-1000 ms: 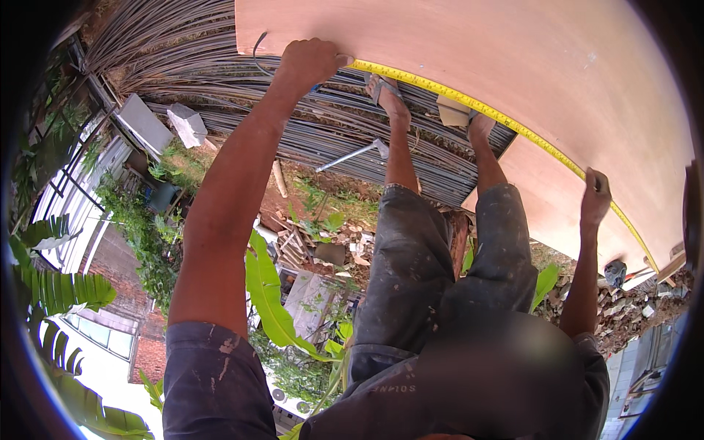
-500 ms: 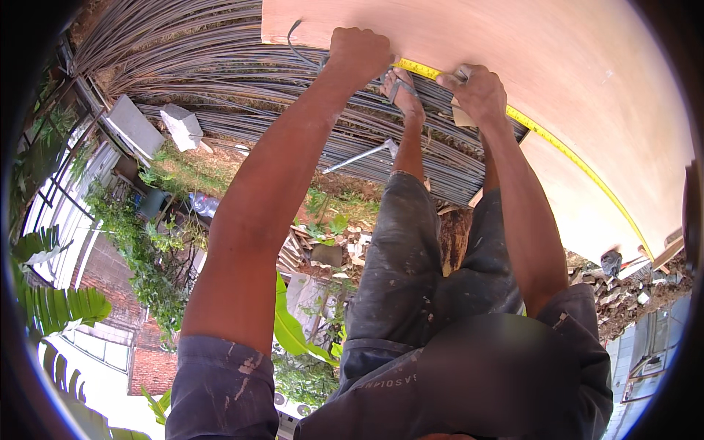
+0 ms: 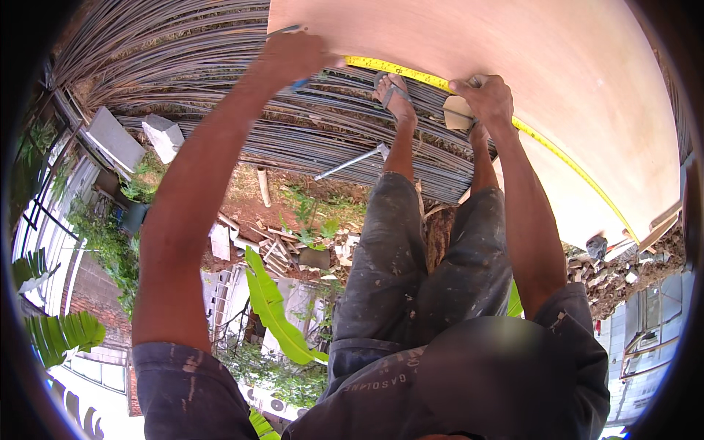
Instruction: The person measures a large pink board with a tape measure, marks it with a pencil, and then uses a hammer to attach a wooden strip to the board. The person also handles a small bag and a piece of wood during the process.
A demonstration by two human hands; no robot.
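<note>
A large, pale plywood sheet (image 3: pixel 477 37) spans the upper right. Along its near edge runs a yellow tape measure (image 3: pixel 400 71), pulled out from my left hand to the sheet's right-hand end. My left hand (image 3: pixel 295 57), smeared by motion, is closed near the sheet's left corner with the tape coming from it; a bit of blue and a dark strap (image 3: pixel 284 31) show around the fist, while the case is mostly hidden. My right hand (image 3: pixel 485 97) pinches the tape at the sheet's edge, thumb and fingers pressed together there.
Long steel bars (image 3: pixel 198 70) lie in a bundle under and left of the sheet. A sandalled foot (image 3: pixel 396 99) rests on them. Near it lie a metal hammer-like tool (image 3: pixel 352 161) and a small wood piece (image 3: pixel 456 114). Concrete blocks (image 3: pixel 163 136) sit at left; rubble (image 3: pixel 623 290) lies at right.
My left hand has moved left along the sheet's edge, and a longer stretch of tape shows between my hands. My right hand stays on the tape, slightly lower in view.
</note>
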